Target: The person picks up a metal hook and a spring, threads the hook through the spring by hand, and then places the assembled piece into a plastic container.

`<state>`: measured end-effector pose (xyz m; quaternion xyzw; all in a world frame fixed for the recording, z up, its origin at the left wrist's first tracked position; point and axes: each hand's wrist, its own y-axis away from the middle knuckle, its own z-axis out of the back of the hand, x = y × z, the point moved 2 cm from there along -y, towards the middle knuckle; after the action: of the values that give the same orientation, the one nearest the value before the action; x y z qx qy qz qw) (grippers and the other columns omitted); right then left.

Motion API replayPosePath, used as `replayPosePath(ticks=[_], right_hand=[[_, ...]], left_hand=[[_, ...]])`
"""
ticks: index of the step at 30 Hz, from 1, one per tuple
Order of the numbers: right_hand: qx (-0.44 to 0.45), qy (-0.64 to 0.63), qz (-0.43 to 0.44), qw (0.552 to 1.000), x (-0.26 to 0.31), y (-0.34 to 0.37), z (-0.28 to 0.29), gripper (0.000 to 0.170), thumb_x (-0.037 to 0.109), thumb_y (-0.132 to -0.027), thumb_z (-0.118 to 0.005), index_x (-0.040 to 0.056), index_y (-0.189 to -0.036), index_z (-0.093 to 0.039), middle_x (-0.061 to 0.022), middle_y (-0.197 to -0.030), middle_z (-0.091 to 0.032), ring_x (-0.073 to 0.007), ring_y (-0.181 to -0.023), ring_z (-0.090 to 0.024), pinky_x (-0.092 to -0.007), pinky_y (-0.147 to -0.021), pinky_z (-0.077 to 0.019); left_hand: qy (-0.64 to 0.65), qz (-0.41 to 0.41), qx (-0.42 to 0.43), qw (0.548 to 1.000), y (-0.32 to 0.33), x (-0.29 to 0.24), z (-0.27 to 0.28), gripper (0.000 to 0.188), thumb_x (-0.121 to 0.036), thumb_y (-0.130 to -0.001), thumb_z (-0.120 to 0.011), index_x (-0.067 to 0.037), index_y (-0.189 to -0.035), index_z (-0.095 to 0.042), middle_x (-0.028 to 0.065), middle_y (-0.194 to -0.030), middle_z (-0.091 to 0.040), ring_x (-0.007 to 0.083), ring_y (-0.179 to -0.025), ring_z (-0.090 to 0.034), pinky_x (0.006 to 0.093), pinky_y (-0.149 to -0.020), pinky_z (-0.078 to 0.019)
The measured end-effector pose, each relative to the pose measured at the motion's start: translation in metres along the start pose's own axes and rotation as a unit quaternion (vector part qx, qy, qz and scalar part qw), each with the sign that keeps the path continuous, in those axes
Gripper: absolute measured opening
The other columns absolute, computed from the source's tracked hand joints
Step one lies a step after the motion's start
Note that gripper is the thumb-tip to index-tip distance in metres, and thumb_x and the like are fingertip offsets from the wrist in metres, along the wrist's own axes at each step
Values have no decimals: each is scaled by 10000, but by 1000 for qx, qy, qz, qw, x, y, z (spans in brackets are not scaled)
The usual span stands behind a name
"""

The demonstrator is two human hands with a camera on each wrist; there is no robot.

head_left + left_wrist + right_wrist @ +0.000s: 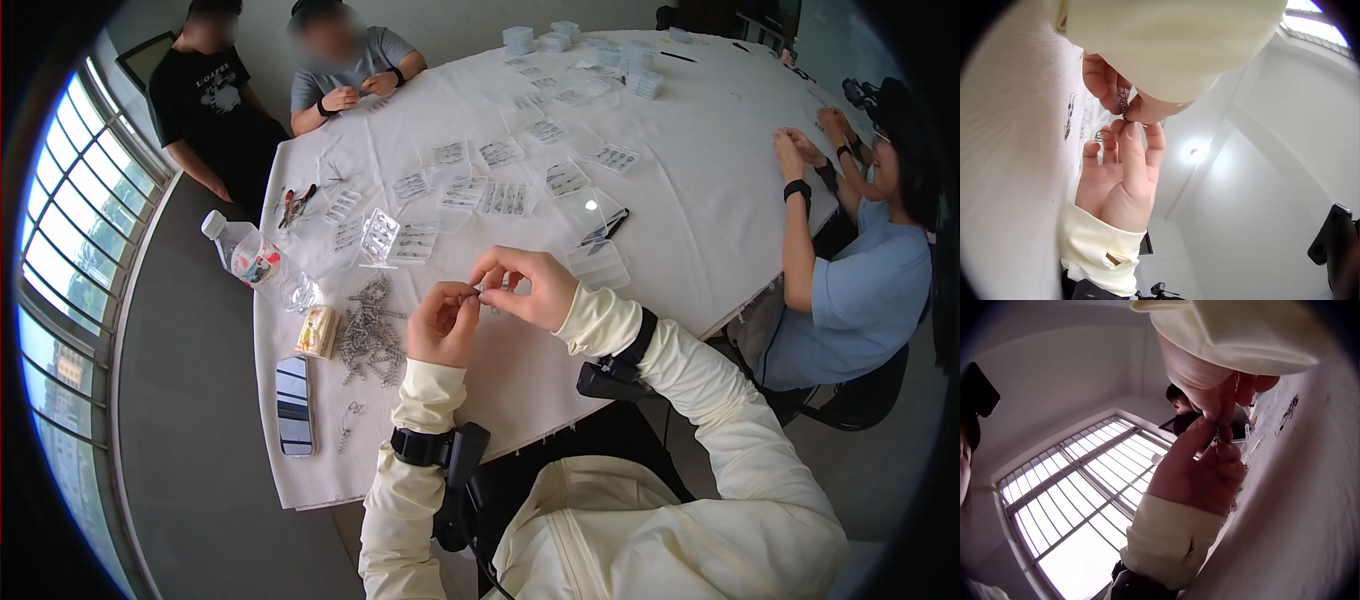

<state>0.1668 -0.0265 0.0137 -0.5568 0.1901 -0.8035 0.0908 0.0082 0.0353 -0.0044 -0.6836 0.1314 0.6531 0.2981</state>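
By the left edge of the counter point(700, 190), a water bottle point(258, 263) and a phone point(294, 405), the phone nearer the left near corner, seem parked outside the working space. Red-handled pliers point(297, 207) lie farther up that edge, perhaps ready for stubborn metal. Just inside, a tissue packet point(318, 332) sits beside a heap of metal chains point(372, 335), likely tipped out there so the left hand point(442, 325) can reach it easily.

That hand and the right hand point(528, 288) meet fingertip to fingertip over the near edge, both pinching one small metal chain point(1123, 102); such a fine piece probably needs steadying from both sides. Beyond them, open clear boxes point(507, 198) with filled compartments lie toward the middle, presumably spread out so their contents can be seen. Farther right, stacked boxes point(640, 83) stand by the far edge, perhaps to save room.
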Motion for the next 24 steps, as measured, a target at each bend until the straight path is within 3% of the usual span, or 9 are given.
replayPosePath(ticks=[4, 7, 13, 18, 20, 24], right_hand=[[-3, 8, 16, 1000, -4, 0, -2, 82, 83, -852, -643, 89, -928, -615, 2, -767, -670, -130, -700, -632, -288, -673, -451], [1, -1, -7, 1000, -4, 0, 0, 77, 92, -838, -656, 93, -907, -622, -9, -807, -653, -139, -729, -607, -289, -682, -451], [7, 34, 30, 999, -7, -1, 1, 94, 110, -802, -687, 106, -880, -635, -11, -885, -601, -143, -799, -538, -287, -697, -445], [39, -9, -22, 999, -5, -6, 1, 92, 131, -812, -670, 105, -896, -644, 12, -898, -591, -105, -810, -543, -259, -710, -427], [36, -16, -19, 999, -4, -5, -3, 93, 136, -803, -674, 105, -885, -645, 8, -876, -596, -114, -795, -541, -271, -699, -432], [36, -19, -11, 999, 2, -14, -4, 87, 138, -794, -676, 96, -862, -642, -1, -808, -600, -128, -779, -546, -287, -696, -445]], left_hand=[[-23, -5, 3, 1000, 0, 1, 2, 97, -34, -916, -591, -7, -1007, -608, -4, -816, -611, 48, -674, -541, 196, -590, -437], [-11, -2, 5, 1000, -1, 1, 2, 102, -22, -910, -587, -1, -1008, -603, -4, -833, -609, 46, -680, -536, 195, -593, -434], [-11, 9, 22, 1000, 0, 0, 4, 110, -7, -901, -579, 6, -1009, -593, -3, -853, -604, 46, -683, -523, 197, -595, -425], [4, 15, 25, 1000, -1, -2, 6, 105, -20, -898, -602, 3, -1000, -594, -10, -846, -598, 45, -681, -514, 196, -599, -415], [48, 29, 43, 997, -1, 1, 7, 97, 8, -891, -619, 22, -984, -594, -9, -872, -613, 23, -749, -552, 169, -657, -435], [23, 28, 39, 999, 0, -4, 7, 76, -4, -897, -617, 8, -968, -594, -5, -867, -610, 30, -714, -539, 177, -635, -430]])
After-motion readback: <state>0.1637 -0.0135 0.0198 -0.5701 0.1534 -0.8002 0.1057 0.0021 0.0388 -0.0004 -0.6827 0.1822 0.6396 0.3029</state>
